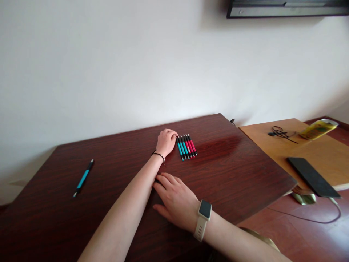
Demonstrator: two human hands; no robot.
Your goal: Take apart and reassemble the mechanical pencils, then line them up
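Observation:
Several pens lie side by side in a tight row on the dark table, turquoise pens (183, 148) on the left and pink pens (191, 145) on the right, all with black ends. My left hand (166, 141), with a dark beaded bracelet at its wrist, rests at the upper left of this row. Its thumb and fingertips close at the top end of the leftmost turquoise pen. Nearer to me, my right hand (177, 200) lies palm down with fingers outstretched, holding nothing, its fingertips by my left forearm. A lone turquoise pen (84, 178) lies apart at the left.
The dark wooden table (231, 182) stands against a white wall (122, 72). On a lower, lighter table (332, 153) at the right are a black phone (312, 176) with a cable, a black cord (282, 133) and a yellow package (319, 128). A black wall-mounted device (286, 9) hangs above.

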